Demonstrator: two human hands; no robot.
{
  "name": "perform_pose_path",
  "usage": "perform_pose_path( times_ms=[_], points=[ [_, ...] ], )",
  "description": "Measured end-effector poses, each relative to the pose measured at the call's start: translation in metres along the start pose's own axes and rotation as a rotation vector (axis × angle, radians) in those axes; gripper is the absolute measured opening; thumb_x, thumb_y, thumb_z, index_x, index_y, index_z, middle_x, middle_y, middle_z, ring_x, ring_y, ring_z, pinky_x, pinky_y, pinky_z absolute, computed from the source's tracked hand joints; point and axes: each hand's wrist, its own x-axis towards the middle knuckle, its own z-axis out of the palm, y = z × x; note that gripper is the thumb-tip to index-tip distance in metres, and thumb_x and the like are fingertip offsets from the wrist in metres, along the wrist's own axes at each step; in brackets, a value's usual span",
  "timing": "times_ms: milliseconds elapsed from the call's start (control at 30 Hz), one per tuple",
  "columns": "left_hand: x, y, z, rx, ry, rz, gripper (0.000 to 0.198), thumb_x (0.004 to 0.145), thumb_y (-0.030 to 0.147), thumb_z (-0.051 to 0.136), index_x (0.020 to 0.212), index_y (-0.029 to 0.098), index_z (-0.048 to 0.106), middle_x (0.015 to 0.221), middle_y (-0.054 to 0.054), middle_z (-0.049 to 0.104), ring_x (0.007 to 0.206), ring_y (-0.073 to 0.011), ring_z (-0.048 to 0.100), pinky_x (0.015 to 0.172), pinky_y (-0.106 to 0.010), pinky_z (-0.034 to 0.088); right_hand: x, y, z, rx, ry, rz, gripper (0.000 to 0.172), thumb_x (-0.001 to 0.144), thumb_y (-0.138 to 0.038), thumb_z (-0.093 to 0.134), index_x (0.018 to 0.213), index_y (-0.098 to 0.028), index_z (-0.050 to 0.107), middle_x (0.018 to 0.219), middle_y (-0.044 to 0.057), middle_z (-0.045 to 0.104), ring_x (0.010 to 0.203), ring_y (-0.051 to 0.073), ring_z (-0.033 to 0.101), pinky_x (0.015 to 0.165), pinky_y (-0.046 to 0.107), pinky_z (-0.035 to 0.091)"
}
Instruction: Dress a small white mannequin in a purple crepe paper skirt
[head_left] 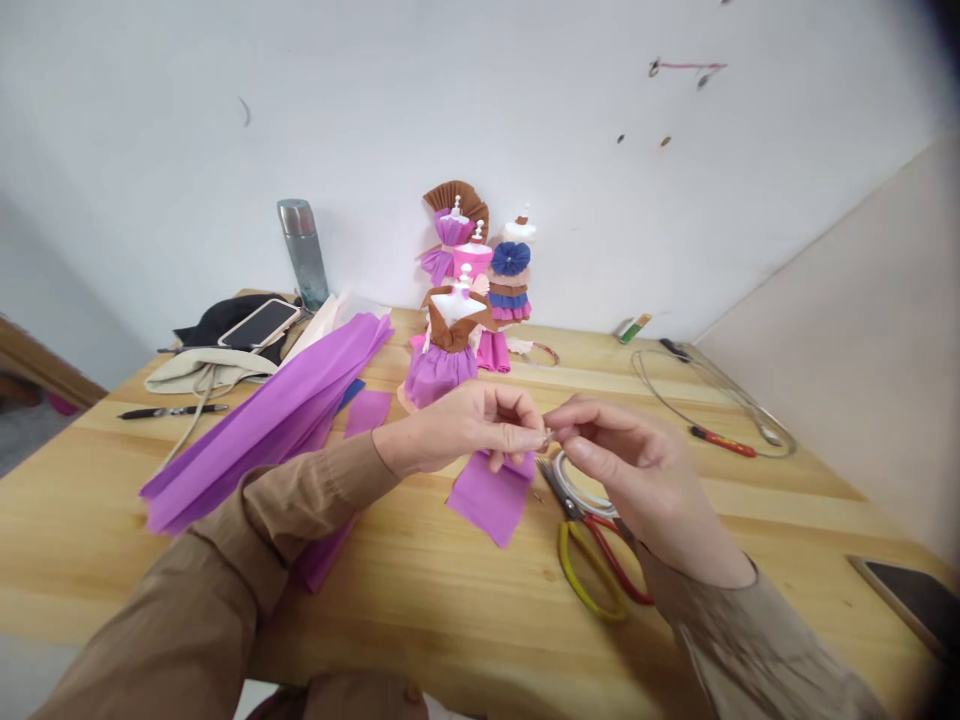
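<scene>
Purple strip (495, 505) beneath, left hand (472, 425) pinched a tiny piece (548, 437); right hand (649, 475) curled close, hold unclear; adjusting seemingly needed steadiness.

Tiny item (548, 437) pinched above purple sheet (491, 502)

The item, pale and too small to be made out, is pinched in the left hand (480, 425), right beside the right hand's (649, 475) fingertips. The rectangular sheet is set aslant, its far edge hidden by fingers.

Scissors (574, 509) lie just right of the sheet (491, 502).
</scene>
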Motion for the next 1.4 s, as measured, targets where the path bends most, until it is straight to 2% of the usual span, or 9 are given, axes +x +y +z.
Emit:
perform_pose_path(
  times_ms=[200, 400, 567, 767, 900, 1067, 1233, 1300, 1400],
  points=[
    [0.0, 0.001, 0.0, 0.023, 0.013, 0.019, 0.032, 0.075, 0.037, 0.079, 0.075, 0.012, 0.061, 0.063, 0.002, 0.058, 0.052, -0.0049, 0.05, 0.049, -0.018, 0.041, 0.004, -0.006, 0.005, -0.051, 0.046, -0.03, 0.024, 0.081, -0.038, 0.075, 0.067, -0.02, 0.067, 0.06, -0.002, 0.058, 0.054, 0.011, 0.051, 0.049, 0.022, 0.045],
    [-0.002, 0.005, 0.0, 0.16, 0.209, 0.04, 0.03, 0.071, 0.037, 0.081, 0.075, 0.012, 0.065, 0.061, 0.003, 0.058, 0.053, -0.0054, 0.05, 0.051, -0.019, 0.041, 0.0, -0.007, 0.01, -0.193, 0.21, -0.131, 0.018, 0.085, -0.021, 0.066, 0.067, -0.021, 0.062, 0.061, -0.003, 0.055, 0.054, 0.01, 0.048, 0.048, 0.022, 0.039],
    [-0.016, 0.025, 0.007, 0.604, 0.308, 0.206, 0.014, 0.079, 0.025, 0.07, 0.074, 0.012, 0.072, 0.066, -0.001, 0.068, 0.059, -0.0078, 0.052, 0.055, -0.021, 0.039, -0.001, -0.006, 0.026, -0.264, 0.28, -0.248, 0.019, 0.087, -0.017, 0.064, 0.069, -0.021, 0.06, 0.064, -0.002, 0.054, 0.058, 0.011, 0.049, 0.051, 0.024, 0.038],
    [-0.039, 0.045, 0.02, 1.088, 0.463, 0.303, 0.018, 0.087, 0.021, 0.063, 0.073, 0.016, 0.074, 0.073, -0.003, 0.073, 0.064, -0.0115, 0.058, 0.063, -0.025, 0.042, 0.003, -0.008, 0.046, -0.285, 0.385, -0.358, 0.021, 0.09, -0.018, 0.064, 0.07, -0.021, 0.058, 0.067, -0.001, 0.053, 0.061, 0.013, 0.048, 0.054, 0.027, 0.037],
    [-0.055, 0.058, 0.019, 1.051, 0.378, 0.29, 0.017, 0.083, 0.017, 0.07, 0.097, 0.021, 0.077, 0.073, 0.001, 0.071, 0.064, -0.0106, 0.058, 0.063, -0.023, 0.044, 0.005, -0.01, 0.052, -0.269, 0.464, -0.352, 0.016, 0.091, -0.022, 0.065, 0.075, -0.022, 0.061, 0.068, -0.001, 0.055, 0.061, 0.013, 0.049, 0.054, 0.028, 0.038],
    [-0.067, 0.081, 0.007, 0.949, 0.341, 0.198, 0.021, 0.076, 0.01, 0.072, 0.091, 0.022, 0.08, 0.062, 0.005, 0.064, 0.056, -0.0068, 0.051, 0.057, -0.02, 0.041, 0.009, -0.016, 0.06, -0.304, 0.416, -0.378, 0.017, 0.091, -0.022, 0.065, 0.074, -0.022, 0.059, 0.069, -0.001, 0.054, 0.062, 0.013, 0.049, 0.055, 0.028, 0.038],
    [-0.071, 0.089, -0.001, 0.892, 0.334, 0.15, 0.027, 0.074, 0.014, 0.075, 0.099, 0.023, 0.08, 0.057, 0.007, 0.061, 0.05, -0.0049, 0.047, 0.051, -0.019, 0.038, 0.013, -0.02, 0.069, -0.321, 0.448, -0.416, 0.017, 0.09, -0.02, 0.065, 0.074, -0.022, 0.059, 0.068, -0.001, 0.054, 0.06, 0.013, 0.048, 0.055, 0.028, 0.038],
    [-0.077, 0.092, -0.001, 0.872, 0.42, 0.177, 0.029, 0.075, 0.016, 0.075, 0.104, 0.022, 0.079, 0.057, 0.006, 0.062, 0.049, -0.0055, 0.05, 0.05, -0.02, 0.04, 0.015, -0.02, 0.069, -0.31, 0.483, -0.41, 0.016, 0.091, -0.02, 0.064, 0.075, -0.022, 0.059, 0.068, -0.001, 0.053, 0.06, 0.013, 0.048, 0.054, 0.029, 0.038],
    [-0.089, 0.101, -0.007, 0.835, 0.739, 0.275, 0.025, 0.081, 0.018, 0.07, 0.106, 0.017, 0.077, 0.06, 0.004, 0.065, 0.044, -0.0055, 0.05, 0.047, -0.021, 0.041, 0.019, -0.018, 0.066, -0.257, 0.468, -0.371, 0.015, 0.091, -0.021, 0.061, 0.076, -0.022, 0.059, 0.068, -0.001, 0.053, 0.061, 0.014, 0.048, 0.056, 0.029, 0.038]
  ],
)
